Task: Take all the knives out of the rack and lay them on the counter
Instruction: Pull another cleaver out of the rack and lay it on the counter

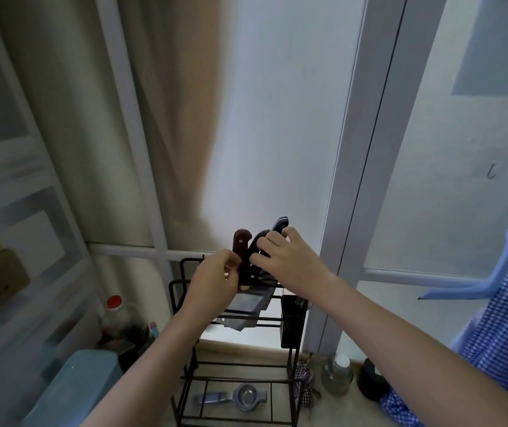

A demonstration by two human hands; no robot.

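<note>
A black wire rack (176,291) stands on the counter below the window. Three knives stand in its top slots, handles up: a brown wooden handle (241,245), a dark handle (255,245) beside it, and a second dark handle (279,224) furthest right. Their blades (248,302) hang down inside the rack. My left hand (212,280) is at the base of the brown handle, thumb and fingers pinched close to it. My right hand (289,263) is curled around the two dark handles; which one it grips I cannot tell.
A black cup (291,322) hangs on the rack's right side. A metal strainer (245,396) lies on the rack's bottom shelf. A red-capped bottle (114,315) and a blue box (70,389) stand left. A jar (337,374) and checked cloth (499,349) are right.
</note>
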